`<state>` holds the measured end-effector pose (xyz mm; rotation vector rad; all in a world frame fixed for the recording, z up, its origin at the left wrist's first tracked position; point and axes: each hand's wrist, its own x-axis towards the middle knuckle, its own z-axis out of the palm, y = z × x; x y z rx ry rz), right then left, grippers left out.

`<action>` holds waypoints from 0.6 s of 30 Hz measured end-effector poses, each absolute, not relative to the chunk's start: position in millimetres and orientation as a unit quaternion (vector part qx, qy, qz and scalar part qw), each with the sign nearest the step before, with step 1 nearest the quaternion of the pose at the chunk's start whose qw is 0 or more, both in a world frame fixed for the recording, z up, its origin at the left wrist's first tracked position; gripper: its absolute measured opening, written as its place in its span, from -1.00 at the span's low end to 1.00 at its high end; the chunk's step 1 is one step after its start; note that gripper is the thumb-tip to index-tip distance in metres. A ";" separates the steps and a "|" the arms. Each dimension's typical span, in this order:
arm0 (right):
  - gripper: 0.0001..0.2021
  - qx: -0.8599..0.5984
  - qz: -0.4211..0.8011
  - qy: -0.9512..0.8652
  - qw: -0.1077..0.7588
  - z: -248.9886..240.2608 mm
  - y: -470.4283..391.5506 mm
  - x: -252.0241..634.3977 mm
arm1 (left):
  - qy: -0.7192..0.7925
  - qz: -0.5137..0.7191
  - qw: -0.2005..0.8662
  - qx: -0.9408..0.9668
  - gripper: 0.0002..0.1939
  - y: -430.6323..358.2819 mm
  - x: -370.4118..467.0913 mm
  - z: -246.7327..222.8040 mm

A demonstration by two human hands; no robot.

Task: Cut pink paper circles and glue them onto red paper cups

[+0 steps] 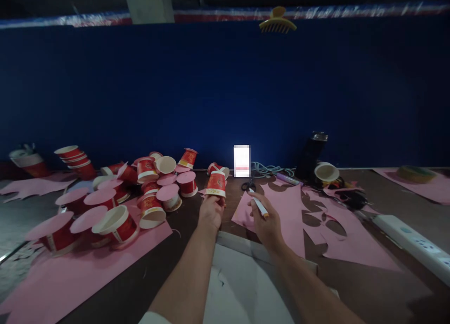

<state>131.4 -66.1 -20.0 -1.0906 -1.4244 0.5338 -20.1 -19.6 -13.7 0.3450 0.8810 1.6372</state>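
Observation:
In the middle of the head view, my left hand (211,213) is closed around the rim end of a red paper cup (216,183), which is held upside down. My right hand (266,224) grips a white marker-like pen (258,204) with an orange end, its other end pointing up and left. A pink paper sheet (286,211) with cut-out edges lies under and beside my right hand. Just beyond that hand are black scissors (249,185), partly covered by it. Between my forearms is a white board or box lid (242,282).
At left stand several red cups topped with pink discs (52,224), beside tumbled and stacked cups (73,161). A blue partition (211,94) closes the back. A lit phone (241,161), cable (270,169), black bottle (311,155) and power strip (415,244) stand or lie rightward.

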 end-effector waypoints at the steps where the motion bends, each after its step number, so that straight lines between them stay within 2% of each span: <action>1: -0.69 -0.469 0.237 -0.610 0.593 -20.4 -66.3 131.5 | 0.381 0.702 0.586 0.133 -0.73 -18.9 -19.9 -14.3; 7: -0.68 -0.474 0.275 -0.591 0.592 -18.3 -68.4 129.7 | 0.377 0.703 0.596 0.095 -0.69 -21.5 -18.5 -12.2; 18: -0.67 -0.481 0.343 -0.536 0.604 -11.6 -67.8 125.7 | 0.328 0.676 0.645 0.140 -0.66 -35.2 -3.1 -7.8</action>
